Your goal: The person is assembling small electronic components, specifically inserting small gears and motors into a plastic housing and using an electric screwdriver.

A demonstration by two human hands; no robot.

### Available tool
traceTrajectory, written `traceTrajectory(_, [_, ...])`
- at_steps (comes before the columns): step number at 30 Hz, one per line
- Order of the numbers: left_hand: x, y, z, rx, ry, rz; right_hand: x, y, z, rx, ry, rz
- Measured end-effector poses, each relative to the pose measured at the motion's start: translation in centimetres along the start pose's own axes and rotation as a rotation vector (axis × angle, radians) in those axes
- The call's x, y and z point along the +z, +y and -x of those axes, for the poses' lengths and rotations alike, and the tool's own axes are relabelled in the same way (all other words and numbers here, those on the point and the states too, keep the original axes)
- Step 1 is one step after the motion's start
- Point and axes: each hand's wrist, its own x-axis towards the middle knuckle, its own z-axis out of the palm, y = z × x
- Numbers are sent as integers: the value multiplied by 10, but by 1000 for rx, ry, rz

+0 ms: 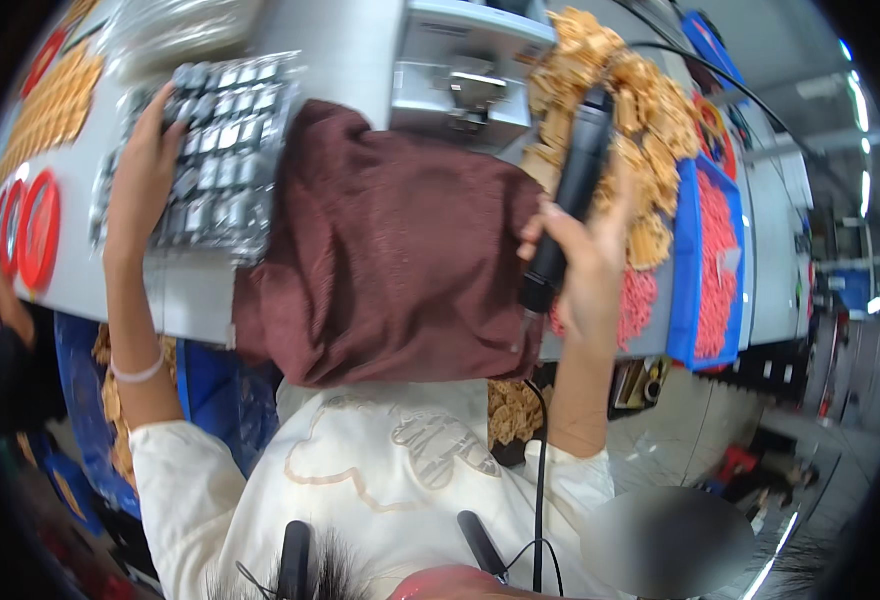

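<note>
My left hand [145,180] reaches over a clear plastic tray [222,247] filled with rows of small grey, silvery parts [222,175]. Its index finger and thumb are apart, with the fingertips at the parts near the tray's left side. The fingers of my right hand [590,265] wrap round a black electric screwdriver [578,170], held at a slant over the right edge of a maroon cloth [410,250]. The screwdriver's tip points down towards me. The cloth lies rumpled over the table's front edge in front of me.
A light grey machine with a metal fixture [475,90] stands behind the cloth. Tan plastic parts [650,130] are heaped at right, beside a blue bin [678,335] of pink pieces [715,260]. Red rings [40,230] and another person's arm [5,280] are at left.
</note>
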Motion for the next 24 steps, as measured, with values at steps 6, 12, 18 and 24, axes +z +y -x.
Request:
traceTrajectory(6, [-6, 1, 0, 45, 67, -63, 1, 2, -22, 65, -72, 120])
traceTrajectory(12, [-15, -3, 8, 186, 192, -250, -10, 0, -35, 68, -117, 253])
traceTrajectory(18, [-18, -25, 8, 178, 180, -249, -13, 23, -30, -85, -174, 633])
traceTrajectory(24, [-30, -32, 13, 28, 103, -90, -19, -9, -40, -53, -290, 923])
